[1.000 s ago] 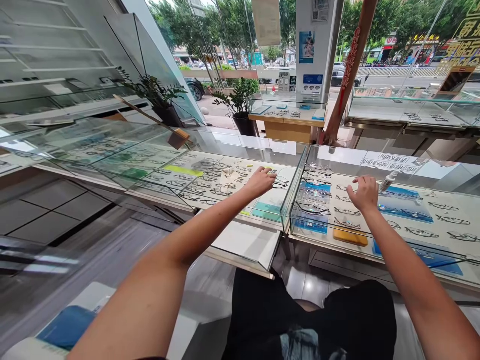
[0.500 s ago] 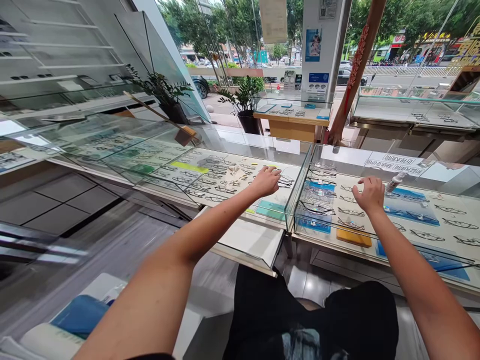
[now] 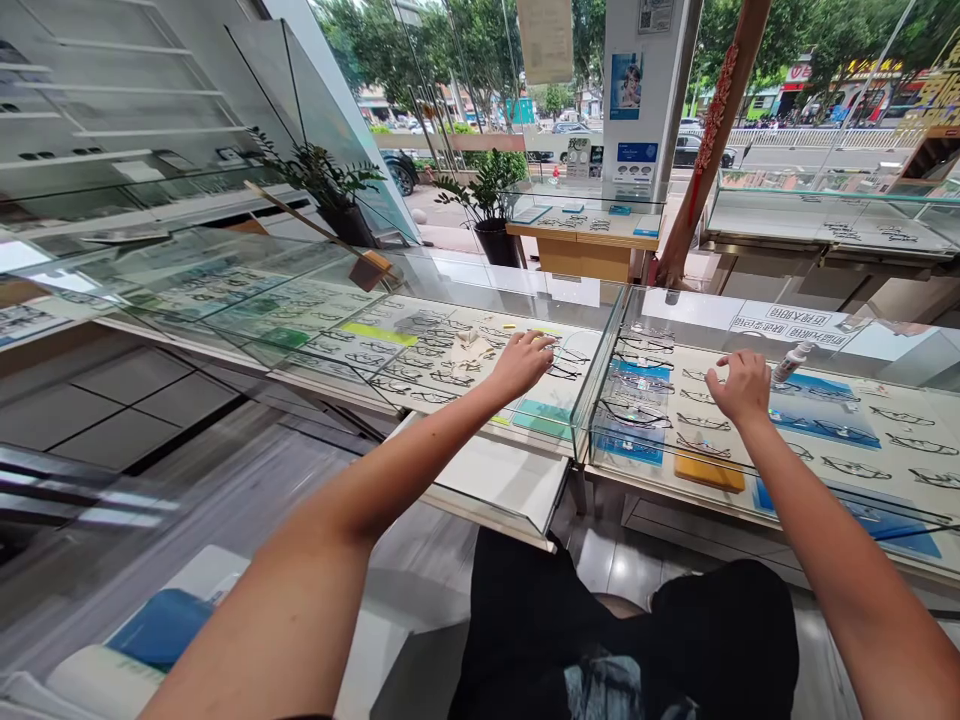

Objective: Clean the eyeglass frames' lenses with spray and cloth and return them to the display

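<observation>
Black clothing with a pale print (image 3: 562,625) covers the person's lap, close to a white pull-out tray (image 3: 499,485) jutting from the bench (image 3: 649,486). The floor (image 3: 289,500) is grey and streaked.

The right case (image 3: 900,475) holds rows of thin eyeglass frames (image 3: 855,469), blue sheets (image 3: 911,540) and a yellow block (image 3: 709,473) near its front. The left case (image 3: 571,392) holds more frames, a green sheet (image 3: 544,418) and a yellow-green strip (image 3: 380,333).

Over the left case is the left hand (image 3: 521,362), fingers slightly apart, gripping nothing visible. A crumpled beige cloth (image 3: 470,350) lies near it; whether on or under the glass I cannot tell. Over the right case, the right hand (image 3: 741,385) has bent fingers, the thumb apart, and nothing visible in its grasp. Just to its right is a small bottle (image 3: 791,362), white-topped, greyer below, slanting in the view.

Farther back are two potted plants (image 3: 484,200), a wooden display table (image 3: 585,262) and a pillar (image 3: 626,28) with posters; trees (image 3: 409,50) show through the window.
</observation>
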